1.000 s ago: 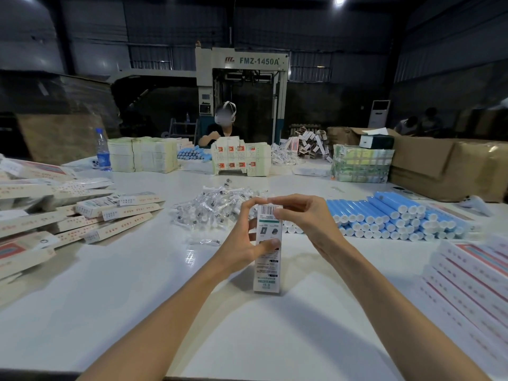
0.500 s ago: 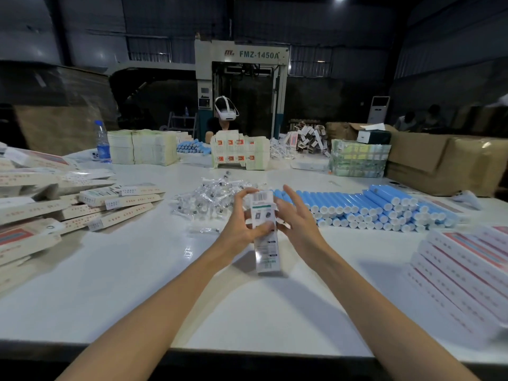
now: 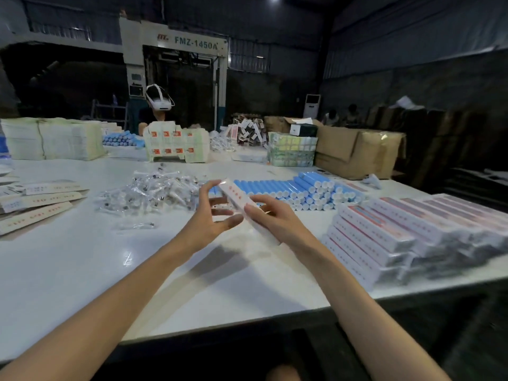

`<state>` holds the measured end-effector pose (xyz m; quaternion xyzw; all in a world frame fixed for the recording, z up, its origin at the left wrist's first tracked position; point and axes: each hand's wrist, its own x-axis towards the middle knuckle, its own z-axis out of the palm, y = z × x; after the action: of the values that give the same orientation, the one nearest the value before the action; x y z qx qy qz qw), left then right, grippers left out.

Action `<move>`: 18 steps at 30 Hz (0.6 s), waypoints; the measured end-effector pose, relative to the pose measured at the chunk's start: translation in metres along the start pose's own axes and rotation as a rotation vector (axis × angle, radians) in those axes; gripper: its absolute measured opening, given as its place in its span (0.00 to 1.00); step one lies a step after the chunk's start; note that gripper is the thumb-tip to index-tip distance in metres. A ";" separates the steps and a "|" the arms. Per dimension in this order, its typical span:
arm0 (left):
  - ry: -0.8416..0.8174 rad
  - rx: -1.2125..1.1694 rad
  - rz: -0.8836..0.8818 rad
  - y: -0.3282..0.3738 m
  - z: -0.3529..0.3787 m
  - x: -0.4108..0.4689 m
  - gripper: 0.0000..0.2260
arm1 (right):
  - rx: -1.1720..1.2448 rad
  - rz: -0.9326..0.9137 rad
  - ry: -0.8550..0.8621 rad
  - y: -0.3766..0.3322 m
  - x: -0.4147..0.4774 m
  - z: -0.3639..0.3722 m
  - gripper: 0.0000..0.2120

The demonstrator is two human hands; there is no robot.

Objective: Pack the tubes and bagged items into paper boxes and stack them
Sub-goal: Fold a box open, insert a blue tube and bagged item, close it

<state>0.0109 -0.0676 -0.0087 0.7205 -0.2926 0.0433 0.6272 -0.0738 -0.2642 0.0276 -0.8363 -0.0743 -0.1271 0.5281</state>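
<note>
**White box (image 3: 235,196) tilted above the tabletop (image 3: 82,270)**

The right grip (image 3: 275,220) is curled round the box's lower end. The left grip (image 3: 213,215) is wide, its fingers spread beside the upper end. Blue tubes (image 3: 275,187) lie just behind, bagged items (image 3: 154,191) to the left, and stacked boxes (image 3: 398,235) to the right.

Machine (image 3: 176,50): a tall pale frame at the far wall, with "FMZ-1450A" written on its top beam.
Person opposite (image 3: 159,101): at the far side of the surface, wears a white headset.
Cartons (image 3: 357,149): brown cardboard, at the far right.
Standing unit (image 3: 312,105): white, narrow, upright, to the right of the machine.
Two people (image 3: 341,115): low in the dark, behind the cartons.
Surface (image 3: 82,270): white and glossy.
</note>
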 end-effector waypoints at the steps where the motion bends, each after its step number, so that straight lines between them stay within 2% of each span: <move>1: -0.054 0.034 -0.013 -0.001 0.006 0.000 0.35 | -0.157 -0.034 0.072 -0.003 -0.006 -0.017 0.14; 3: -0.149 0.135 -0.008 -0.004 0.019 0.000 0.28 | -0.445 -0.068 0.181 -0.009 -0.018 -0.053 0.17; 6: -0.230 0.270 0.052 -0.005 0.036 0.001 0.15 | -0.756 -0.022 0.363 -0.013 -0.035 -0.103 0.19; 10: -0.274 0.320 0.088 -0.003 0.052 0.004 0.11 | -1.177 0.054 0.541 -0.004 -0.054 -0.146 0.20; 13: -0.282 0.325 0.092 -0.007 0.056 0.004 0.10 | -1.332 0.140 0.558 0.008 -0.062 -0.161 0.21; 18: -0.270 0.316 0.076 -0.013 0.051 0.001 0.09 | -1.453 0.252 0.545 0.030 -0.071 -0.168 0.19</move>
<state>0.0028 -0.1150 -0.0306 0.7978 -0.3903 0.0153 0.4593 -0.1563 -0.4276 0.0498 -0.9136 0.2550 -0.2837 -0.1409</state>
